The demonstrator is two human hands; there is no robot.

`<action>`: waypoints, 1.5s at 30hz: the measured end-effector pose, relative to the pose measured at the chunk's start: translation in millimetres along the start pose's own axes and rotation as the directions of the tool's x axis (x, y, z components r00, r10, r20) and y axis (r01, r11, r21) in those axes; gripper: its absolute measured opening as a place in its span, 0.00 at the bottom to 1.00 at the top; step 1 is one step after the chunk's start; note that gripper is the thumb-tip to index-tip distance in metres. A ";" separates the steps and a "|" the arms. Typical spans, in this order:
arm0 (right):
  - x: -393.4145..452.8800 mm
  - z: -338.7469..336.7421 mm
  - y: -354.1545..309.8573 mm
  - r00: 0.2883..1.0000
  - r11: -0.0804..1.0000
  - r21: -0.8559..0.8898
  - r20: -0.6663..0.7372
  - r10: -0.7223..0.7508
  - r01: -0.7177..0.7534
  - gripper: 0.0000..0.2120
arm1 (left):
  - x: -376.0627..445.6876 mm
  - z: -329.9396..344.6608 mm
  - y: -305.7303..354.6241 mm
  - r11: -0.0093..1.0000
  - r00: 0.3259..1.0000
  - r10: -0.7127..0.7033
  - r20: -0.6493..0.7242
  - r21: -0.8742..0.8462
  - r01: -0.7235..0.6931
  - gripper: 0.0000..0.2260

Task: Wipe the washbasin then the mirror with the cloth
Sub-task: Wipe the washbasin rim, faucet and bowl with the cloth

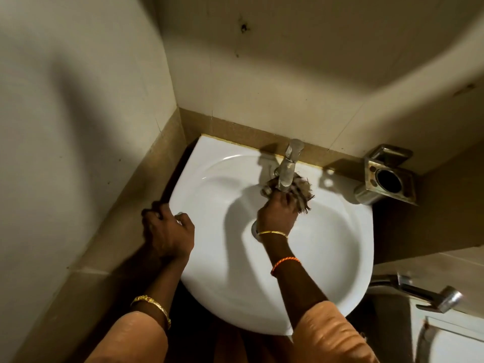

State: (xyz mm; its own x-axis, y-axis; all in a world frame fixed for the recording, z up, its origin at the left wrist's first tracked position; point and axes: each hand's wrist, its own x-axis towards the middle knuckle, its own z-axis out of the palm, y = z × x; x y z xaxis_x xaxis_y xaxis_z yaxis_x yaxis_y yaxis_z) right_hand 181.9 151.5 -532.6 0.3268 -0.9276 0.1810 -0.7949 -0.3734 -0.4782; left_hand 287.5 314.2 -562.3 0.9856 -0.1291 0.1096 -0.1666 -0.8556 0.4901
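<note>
Cloth [301, 191], a bunched, frayed brown-grey rag, held against the spout of the metal tap [288, 169] at the rear of the white washbasin [209, 195]. The right hand [277, 213] reaches over the bowl from the near side, its fingers curled round the cloth so that the rag wraps the underside and both sides of the spout; a thin gold bangle and an orange thread band [285, 264] circle the right wrist and forearm. The left hand [167, 231] grips the left rim of the basin, fingers folded over the outer edge and thumb lying on the top surface; a gold bracelet [153, 309] sits on its forearm. Both arms wear orange sleeves [332, 336]. The basin is mounted in a tiled corner, against a brown tile band. To its right a steel wall holder [387, 176] with a round opening is fixed to the wall, and lower right a chrome hand sprayer [429, 294] hangs beside a white fixture, only partly in view.
</note>
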 end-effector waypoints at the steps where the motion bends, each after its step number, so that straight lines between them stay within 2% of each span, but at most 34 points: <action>1: -8.1 7.5 -8.3 0.999 0.999 0.008 0.006 -0.032 0.032 0.21 | 0.6 0.0 0.4 1.000 1.000 -0.003 0.003 0.000 0.003 0.19; 4: -8.8 23.4 -43.2 0.987 0.989 0.113 0.121 -0.107 0.094 0.24 | 0.4 -1.2 0.8 1.000 1.000 -0.013 -0.001 -0.013 0.013 0.19; 8: 36.5 40.5 -65.1 0.968 0.991 -0.010 0.219 -0.126 0.132 0.23 | -0.4 -3.9 0.8 1.000 1.000 -0.005 0.004 -0.025 0.005 0.17; 12: 75.0 37.9 -63.3 0.976 0.998 -0.061 0.213 0.043 -0.030 0.19 | -1.9 -6.7 3.1 1.000 1.000 -0.006 0.023 -0.019 0.006 0.16; 17: 84.4 37.2 -70.5 0.975 0.991 -0.094 0.192 0.109 -0.092 0.13 | -1.6 -9.9 1.1 0.999 0.999 0.035 0.007 -0.029 -0.035 0.14; 21: 92.3 35.2 -75.1 0.977 0.984 -0.139 0.165 0.133 -0.110 0.12 | -2.2 -16.1 5.4 0.998 0.998 0.050 0.026 -0.041 -0.049 0.13; 24: 89.7 40.0 -75.9 0.971 0.990 -0.078 0.202 0.127 -0.114 0.17 | -2.6 -21.4 9.8 0.998 0.998 0.048 0.044 -0.034 -0.047 0.14; 26: 81.9 46.9 -78.1 0.971 0.995 -0.065 0.221 0.091 -0.078 0.24 | -3.1 -24.8 12.2 0.999 0.997 0.040 0.062 -0.033 -0.038 0.16; 29: 56.9 60.9 -100.8 0.957 0.995 0.019 0.272 -0.100 0.099 0.28 | -3.3 -27.2 12.2 0.998 0.994 0.039 0.101 -0.045 -0.035 0.16; 32: 33.5 69.6 -128.9 0.876 0.953 0.119 0.375 -0.302 0.277 0.29 | -3.4 -29.2 10.6 0.997 0.994 0.047 0.099 -0.058 -0.042 0.16; 34: 41.4 67.6 -124.5 0.824 0.916 0.171 0.400 -0.402 0.364 0.26 | -4.4 -33.9 13.6 0.993 0.991 0.014 0.130 -0.122 0.002 0.15; 36: 65.0 61.4 -101.7 0.838 0.912 0.213 0.364 -0.406 0.350 0.24 | -5.1 -37.9 16.0 0.985 0.988 -0.024 0.150 -0.166 0.049 0.15; 38: 89.1 55.6 -80.8 0.913 0.965 0.164 0.323 -0.249 0.206 0.24 | -4.7 -38.2 14.1 0.985 0.991 0.004 0.134 -0.174 0.019 0.15; 40: 85.9 57.4 -83.6 0.942 0.990 0.096 0.308 -0.131 0.106 0.26 | -2.0 -32.6 10.6 0.987 0.994 0.037 0.106 -0.162 -0.020 0.16; 41: 74.9 60.9 -94.4 0.945 0.989 0.098 0.296 -0.137 0.113 0.27 | -1.6 -30.4 8.9 0.987 0.995 0.046 0.085 -0.156 -0.032 0.17; 43: 56.3 68.3 -116.8 0.926 0.956 0.190 0.264 -0.269 0.223 0.27 | -1.0 -28.8 6.9 0.986 0.996 0.060 0.073 -0.160 -0.048 0.18; 45: 54.7 68.1 -126.7 0.848 0.898 0.236 0.308 -0.432 0.372 0.26 | -1.1 -29.7 8.6 0.985 0.995 0.068 0.068 -0.163 -0.056 0.17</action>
State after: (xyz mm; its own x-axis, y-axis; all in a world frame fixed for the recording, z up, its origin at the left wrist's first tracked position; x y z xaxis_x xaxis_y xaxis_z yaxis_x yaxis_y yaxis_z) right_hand 335.3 148.9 -520.7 0.7780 -0.6209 0.0957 -0.4710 -0.6773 -0.5651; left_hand 284.0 321.9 -532.5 0.9717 -0.2209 0.0836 -0.2245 -0.7541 0.6172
